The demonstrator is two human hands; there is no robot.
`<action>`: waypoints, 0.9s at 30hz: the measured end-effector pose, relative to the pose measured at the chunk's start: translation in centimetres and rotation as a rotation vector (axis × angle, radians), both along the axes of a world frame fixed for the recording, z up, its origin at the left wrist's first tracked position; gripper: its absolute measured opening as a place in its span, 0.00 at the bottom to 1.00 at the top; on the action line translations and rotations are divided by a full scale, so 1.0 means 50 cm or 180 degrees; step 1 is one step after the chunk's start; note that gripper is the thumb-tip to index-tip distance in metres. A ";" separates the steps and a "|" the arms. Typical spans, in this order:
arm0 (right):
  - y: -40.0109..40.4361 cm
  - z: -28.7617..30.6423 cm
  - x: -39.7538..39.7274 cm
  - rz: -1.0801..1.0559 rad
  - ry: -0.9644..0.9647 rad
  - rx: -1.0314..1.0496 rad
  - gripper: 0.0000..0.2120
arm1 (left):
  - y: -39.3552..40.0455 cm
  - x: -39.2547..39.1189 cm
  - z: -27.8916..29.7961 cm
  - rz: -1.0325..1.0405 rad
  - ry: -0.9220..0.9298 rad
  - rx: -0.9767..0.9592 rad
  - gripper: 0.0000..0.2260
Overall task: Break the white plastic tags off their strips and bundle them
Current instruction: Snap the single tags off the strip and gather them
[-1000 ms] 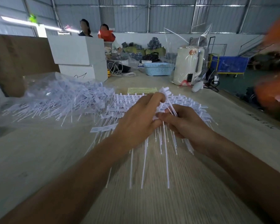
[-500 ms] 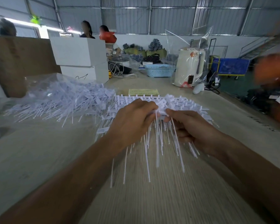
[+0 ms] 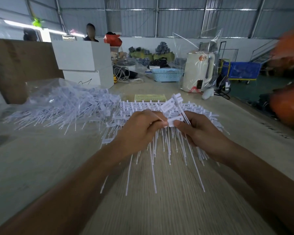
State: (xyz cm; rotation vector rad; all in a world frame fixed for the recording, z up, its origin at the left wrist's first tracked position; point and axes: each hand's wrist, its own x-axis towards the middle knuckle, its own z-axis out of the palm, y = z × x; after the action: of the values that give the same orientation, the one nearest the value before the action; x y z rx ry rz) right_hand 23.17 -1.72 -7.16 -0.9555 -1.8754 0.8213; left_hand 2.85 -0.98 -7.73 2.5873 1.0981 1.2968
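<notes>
- Landmark = stack of tag strips at mid table, just beyond both hands.
- Far L of strips: loose heap of white tags, partly on/under clear plastic bag.
- Behind the heap, L of strips & further back: two white boxes stacked.
- L hand right in front of strips: fingers curled, thumb + forefinger pinching a tag at its flat head. More tag stems hang from under the hand toward the camera.
- R hand also in front of strips, beside L hand, nearly touching it: fingers curled round a bundle of tags, heads sticking up above the strips, stems trailing down; thumb tip pinches the same tag head.
- Behind strips: yellowish paper slip flat on table.
- Further back, R of strips: blue basket, then cream appliance in clear wrap.
</notes>
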 end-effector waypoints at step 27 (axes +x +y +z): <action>0.023 -0.020 0.021 -0.0283 -0.0890 0.0725 0.17 | 0.002 -0.006 -0.001 -0.0099 -0.0197 -0.0249 0.05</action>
State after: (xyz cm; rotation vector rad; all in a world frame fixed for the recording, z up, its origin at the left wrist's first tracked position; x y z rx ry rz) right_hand 24.22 -0.57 -8.17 -1.0411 -2.0940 0.4255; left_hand 2.55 -0.87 -7.76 2.4812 1.0714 1.2910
